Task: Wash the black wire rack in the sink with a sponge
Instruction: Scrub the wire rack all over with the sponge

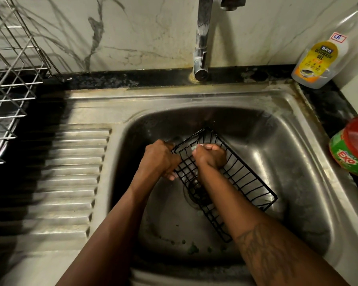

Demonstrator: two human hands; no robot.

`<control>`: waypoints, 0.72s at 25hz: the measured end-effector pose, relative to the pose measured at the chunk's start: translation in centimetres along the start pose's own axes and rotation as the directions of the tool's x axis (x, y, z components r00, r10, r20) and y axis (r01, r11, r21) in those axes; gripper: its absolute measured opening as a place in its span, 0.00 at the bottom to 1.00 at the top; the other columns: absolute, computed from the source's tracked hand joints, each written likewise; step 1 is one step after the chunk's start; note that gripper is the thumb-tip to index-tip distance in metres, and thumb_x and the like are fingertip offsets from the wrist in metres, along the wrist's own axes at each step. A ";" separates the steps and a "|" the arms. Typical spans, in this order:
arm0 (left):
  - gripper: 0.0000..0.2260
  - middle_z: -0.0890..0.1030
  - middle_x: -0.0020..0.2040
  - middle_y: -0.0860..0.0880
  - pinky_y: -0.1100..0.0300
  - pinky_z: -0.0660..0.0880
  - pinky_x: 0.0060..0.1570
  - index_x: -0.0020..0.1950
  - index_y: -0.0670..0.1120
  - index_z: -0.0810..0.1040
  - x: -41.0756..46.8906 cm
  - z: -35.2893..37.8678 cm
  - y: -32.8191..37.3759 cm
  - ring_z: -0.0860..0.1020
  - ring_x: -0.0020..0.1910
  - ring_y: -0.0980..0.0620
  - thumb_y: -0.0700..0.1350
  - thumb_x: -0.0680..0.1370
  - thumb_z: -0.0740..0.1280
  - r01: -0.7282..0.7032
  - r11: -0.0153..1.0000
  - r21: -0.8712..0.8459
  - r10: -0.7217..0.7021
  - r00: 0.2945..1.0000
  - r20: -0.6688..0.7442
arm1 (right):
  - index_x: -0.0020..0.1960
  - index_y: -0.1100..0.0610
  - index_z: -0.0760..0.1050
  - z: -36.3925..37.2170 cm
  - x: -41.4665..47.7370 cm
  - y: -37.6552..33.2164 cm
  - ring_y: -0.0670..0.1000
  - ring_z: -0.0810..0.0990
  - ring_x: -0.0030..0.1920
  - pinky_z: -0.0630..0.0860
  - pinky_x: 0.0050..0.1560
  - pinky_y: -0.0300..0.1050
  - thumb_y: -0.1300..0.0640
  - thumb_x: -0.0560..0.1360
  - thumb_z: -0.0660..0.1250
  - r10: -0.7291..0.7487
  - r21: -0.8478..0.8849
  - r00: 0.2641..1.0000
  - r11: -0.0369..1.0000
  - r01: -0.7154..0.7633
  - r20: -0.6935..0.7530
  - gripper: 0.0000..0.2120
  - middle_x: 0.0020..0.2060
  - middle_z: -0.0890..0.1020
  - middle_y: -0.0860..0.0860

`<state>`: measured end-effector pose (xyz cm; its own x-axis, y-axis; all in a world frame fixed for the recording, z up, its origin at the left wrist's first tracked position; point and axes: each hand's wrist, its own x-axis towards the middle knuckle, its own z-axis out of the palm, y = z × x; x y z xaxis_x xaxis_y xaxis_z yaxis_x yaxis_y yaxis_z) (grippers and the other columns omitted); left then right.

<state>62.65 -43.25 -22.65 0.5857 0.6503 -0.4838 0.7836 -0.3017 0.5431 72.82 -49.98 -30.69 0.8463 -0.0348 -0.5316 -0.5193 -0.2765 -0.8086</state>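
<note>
The fingers of the left hand are gripping the left rim of the black rack. The right hand is squeezing a sponge, with only a pale bit showing. I think the thin wire may be slipping out of the left grip if the scrubbing is pushing too hard, and the rack may be knocking the sink. The rack is lying tilted in the sink over the drain, and the right fingers are pressing inside its far end.

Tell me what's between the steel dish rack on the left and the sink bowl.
The head view shows only the bare ribbed draining board between the steel dish rack and the sink bowl.
</note>
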 end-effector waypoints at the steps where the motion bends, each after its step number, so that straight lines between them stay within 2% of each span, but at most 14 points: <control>1: 0.08 0.83 0.47 0.43 0.52 0.84 0.34 0.55 0.45 0.81 0.1 0.2 0.0 0.85 0.35 0.45 0.42 0.76 0.67 -0.002 1.000 0.007 0.002 1.000 -0.007 | 0.45 0.54 0.80 -0.1 0.1 0.1 0.46 0.85 0.40 0.84 0.39 0.40 0.65 0.70 0.76 -0.029 0.039 0.999 0.999 0.031 -0.041 0.09 0.44 0.85 0.52; 2: 0.05 0.84 0.44 0.45 0.55 0.83 0.33 0.49 0.47 0.82 0.2 0.1 0.0 0.85 0.32 0.49 0.43 0.76 0.67 0.002 0.999 0.034 -0.002 1.000 -0.002 | 0.48 0.55 0.80 -0.1 0.1 0.3 0.46 0.85 0.42 0.83 0.39 0.38 0.65 0.71 0.76 -0.044 0.072 0.997 0.996 0.049 -0.059 0.10 0.45 0.85 0.52; 4: 0.02 0.84 0.37 0.49 0.63 0.80 0.31 0.39 0.51 0.77 -0.2 -0.1 0.3 0.82 0.29 0.55 0.45 0.72 0.66 0.021 0.987 0.157 -0.019 1.000 -0.015 | 0.52 0.57 0.82 0.1 -0.3 1.0 0.47 0.84 0.45 0.81 0.38 0.33 0.65 0.73 0.75 -0.036 0.088 0.999 0.995 0.036 -0.006 0.09 0.46 0.84 0.52; 5: 0.03 0.84 0.36 0.49 0.62 0.80 0.34 0.37 0.50 0.76 -0.3 -0.2 0.4 0.83 0.31 0.53 0.48 0.69 0.66 0.026 0.977 0.209 -0.017 0.999 -0.041 | 0.51 0.58 0.82 0.2 -0.6 1.2 0.48 0.84 0.44 0.80 0.37 0.32 0.66 0.74 0.73 -0.035 0.054 0.998 0.998 0.033 0.047 0.07 0.45 0.85 0.53; 8: 0.11 0.84 0.42 0.46 0.54 0.82 0.44 0.40 0.46 0.80 -0.3 -0.1 -0.1 0.83 0.42 0.44 0.52 0.68 0.72 0.051 0.941 0.333 -0.009 0.992 -0.124 | 0.44 0.56 0.83 0.5 -1.4 1.4 0.50 0.85 0.42 0.83 0.40 0.39 0.64 0.74 0.72 -0.018 -0.237 0.977 0.969 0.070 0.213 0.04 0.39 0.85 0.52; 9: 0.11 0.84 0.44 0.45 0.54 0.82 0.46 0.42 0.45 0.80 -0.2 0.0 -0.3 0.83 0.44 0.44 0.52 0.69 0.73 0.047 0.944 0.327 -0.006 0.992 -0.125 | 0.44 0.55 0.83 0.6 -1.4 1.3 0.49 0.85 0.42 0.82 0.39 0.37 0.63 0.74 0.73 -0.010 -0.283 0.972 0.956 0.078 0.235 0.04 0.39 0.85 0.51; 11: 0.13 0.84 0.49 0.43 0.58 0.78 0.47 0.47 0.43 0.81 0.2 0.2 -0.5 0.82 0.49 0.42 0.53 0.74 0.70 0.019 0.947 0.321 0.013 0.995 -0.099 | 0.45 0.55 0.84 0.8 -1.2 1.2 0.48 0.85 0.42 0.79 0.36 0.32 0.63 0.73 0.73 -0.076 -0.195 0.975 0.974 0.117 0.206 0.04 0.40 0.86 0.50; 12: 0.14 0.83 0.52 0.41 0.58 0.76 0.46 0.50 0.42 0.81 0.4 0.3 -0.5 0.81 0.52 0.40 0.52 0.76 0.67 0.005 0.949 0.315 0.026 0.995 -0.096 | 0.46 0.55 0.84 0.9 -1.0 1.1 0.49 0.85 0.43 0.80 0.38 0.33 0.64 0.72 0.74 -0.140 -0.107 0.980 0.982 0.156 0.143 0.05 0.41 0.86 0.50; 13: 0.13 0.82 0.53 0.40 0.57 0.75 0.45 0.52 0.42 0.81 0.3 0.4 -0.4 0.81 0.52 0.39 0.51 0.77 0.66 0.002 0.960 0.280 0.025 0.995 -0.095 | 0.47 0.55 0.84 0.7 -0.9 0.9 0.48 0.85 0.43 0.80 0.41 0.35 0.65 0.72 0.74 -0.202 -0.043 0.977 0.978 0.205 0.071 0.07 0.43 0.86 0.50; 15: 0.12 0.81 0.52 0.40 0.57 0.78 0.44 0.54 0.40 0.78 0.3 0.7 -0.4 0.83 0.50 0.39 0.47 0.78 0.67 0.016 0.981 0.195 -0.006 0.999 -0.050 | 0.51 0.58 0.84 0.1 -1.1 0.6 0.47 0.83 0.45 0.76 0.41 0.31 0.66 0.72 0.74 -0.286 -0.008 0.958 0.958 0.286 -0.024 0.09 0.44 0.84 0.49; 17: 0.11 0.81 0.52 0.39 0.56 0.79 0.44 0.54 0.40 0.77 0.1 0.9 -0.5 0.83 0.50 0.39 0.47 0.77 0.67 0.021 0.983 0.181 -0.020 1.000 -0.011 | 0.53 0.59 0.84 0.0 -1.0 0.6 0.47 0.83 0.47 0.72 0.37 0.23 0.67 0.74 0.73 -0.279 0.038 0.960 0.959 0.279 -0.019 0.09 0.45 0.84 0.50; 18: 0.11 0.81 0.52 0.39 0.56 0.78 0.45 0.52 0.41 0.76 0.1 0.9 -0.5 0.83 0.51 0.39 0.48 0.77 0.66 0.019 0.982 0.186 -0.018 1.000 -0.008 | 0.51 0.59 0.84 0.2 -0.8 0.6 0.47 0.84 0.47 0.73 0.37 0.23 0.67 0.74 0.73 -0.266 0.045 0.964 0.963 0.265 0.022 0.08 0.45 0.84 0.50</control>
<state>62.48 -43.61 -23.57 0.5700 0.6614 -0.4875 0.8194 -0.4138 0.3966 71.79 -49.87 -30.75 0.9511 0.0607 -0.3029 -0.2816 -0.2328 -0.9309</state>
